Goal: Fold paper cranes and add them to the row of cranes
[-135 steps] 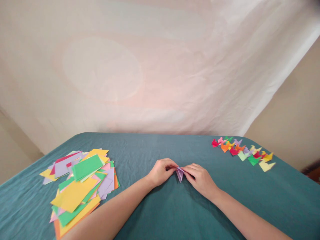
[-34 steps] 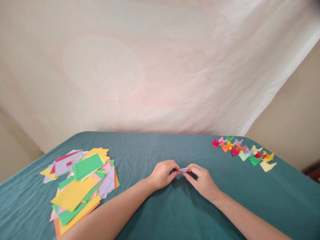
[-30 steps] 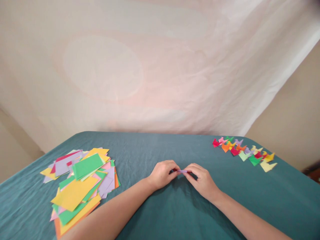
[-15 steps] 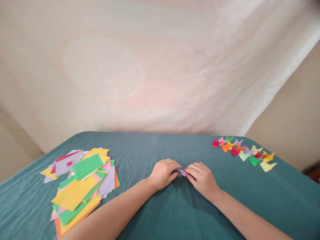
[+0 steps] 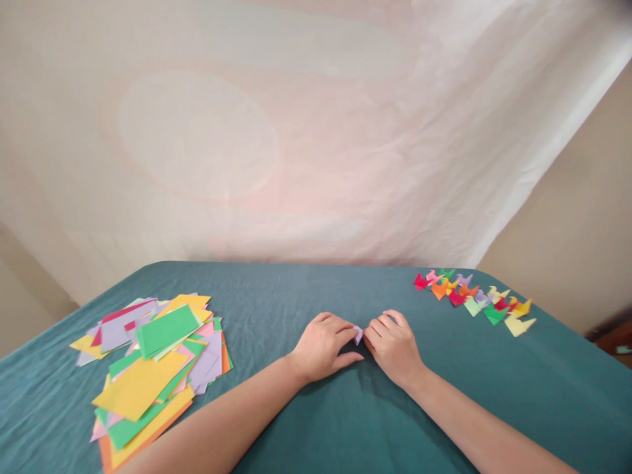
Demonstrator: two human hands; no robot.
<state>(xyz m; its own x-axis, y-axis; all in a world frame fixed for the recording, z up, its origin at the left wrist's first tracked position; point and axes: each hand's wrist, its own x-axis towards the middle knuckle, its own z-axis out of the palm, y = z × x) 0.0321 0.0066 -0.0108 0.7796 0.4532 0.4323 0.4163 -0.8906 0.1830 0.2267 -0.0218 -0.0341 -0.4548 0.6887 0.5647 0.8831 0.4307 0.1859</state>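
Observation:
A small folded piece of light purple paper [image 5: 358, 335] shows between my two hands, just above or on the teal cloth. My right hand [image 5: 395, 349] has its fingers curled in and pinches the paper's right side, its thumb mostly hidden. The fingertips of my left hand [image 5: 326, 347] touch the paper's left edge. That hand's thumb is stretched out below, apart from the fingers and from the paper. Part of the paper is covered by fingers, so its full shape cannot be made out.
On the left lies a loose pile of coloured paper sheets [image 5: 143, 385], partly beside my left forearm. Several small folded paper birds [image 5: 495, 315] stand in rows at the far right of the cloth-covered table [image 5: 306, 434]. Behind hangs a pale curtain [image 5: 316, 164].
My left thumb has come away from the purple paper and spread downward. The paper is now turned more upright, and my right hand's fingers have curled higher. The view has shifted slightly.

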